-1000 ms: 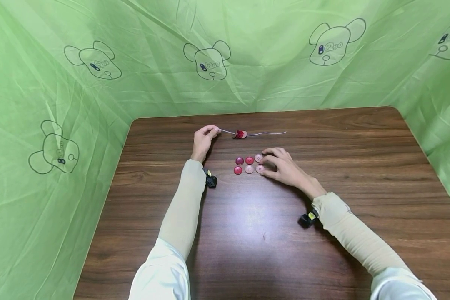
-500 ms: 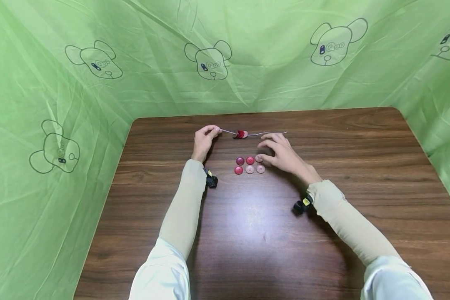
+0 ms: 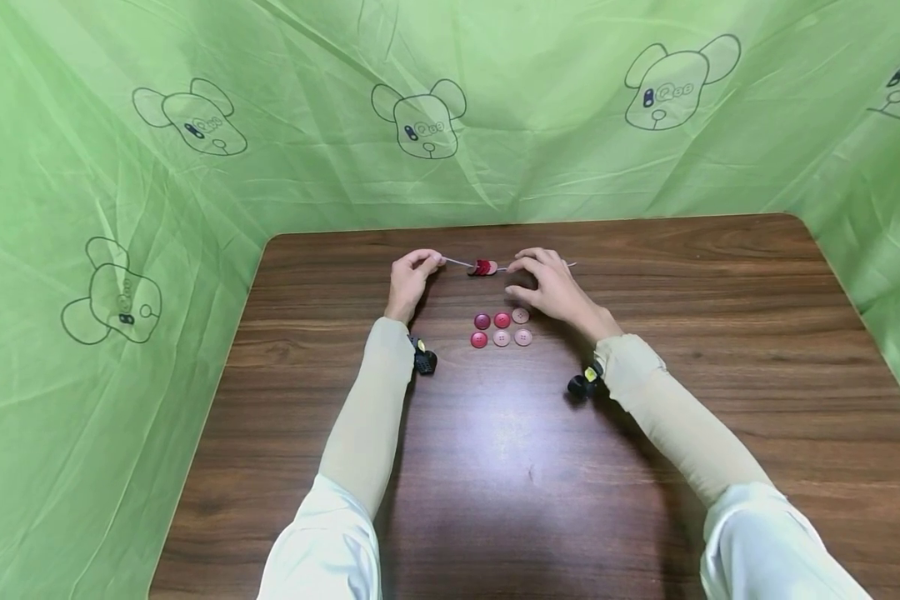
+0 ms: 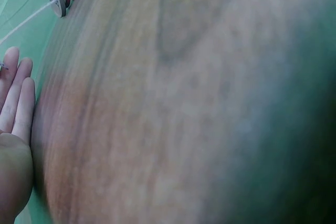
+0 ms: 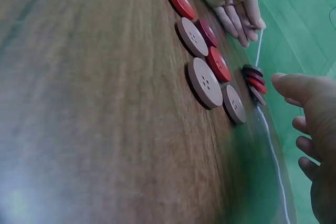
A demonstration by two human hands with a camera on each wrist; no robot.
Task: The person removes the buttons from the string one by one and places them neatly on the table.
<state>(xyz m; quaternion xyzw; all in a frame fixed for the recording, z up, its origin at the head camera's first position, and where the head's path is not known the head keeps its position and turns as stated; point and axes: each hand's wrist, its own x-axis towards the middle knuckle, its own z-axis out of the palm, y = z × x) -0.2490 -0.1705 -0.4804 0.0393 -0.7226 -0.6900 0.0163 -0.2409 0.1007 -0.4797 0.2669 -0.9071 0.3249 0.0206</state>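
Observation:
My left hand [image 3: 408, 285] pinches one end of a thin white string [image 5: 273, 153] between thumb and forefinger. In the left wrist view its other fingers [image 4: 22, 109] extend fairly straight. Threaded on the string is a short row of red, dark and pink buttons [image 3: 483, 267], standing on edge and leaning together. My right hand [image 3: 552, 286] hovers just right of this row, thumb and fingers parted, holding nothing. It overlaps part of the string in the head view. Closer to me lie two rows of loose buttons: a purple button [image 3: 482, 322], red ones [image 5: 182, 4] and pale pink ones [image 5: 205, 83].
The brown wood-grain table [image 3: 495, 467] has its far edge just beyond the string. Green fabric [image 3: 525, 108] with printed bear heads hangs behind it and on both sides. A small black camera sits on each wrist.
My right hand has moved from the right-hand loose buttons up and left to the string, beside the threaded row. My left hand keeps its pinch and stays in place.

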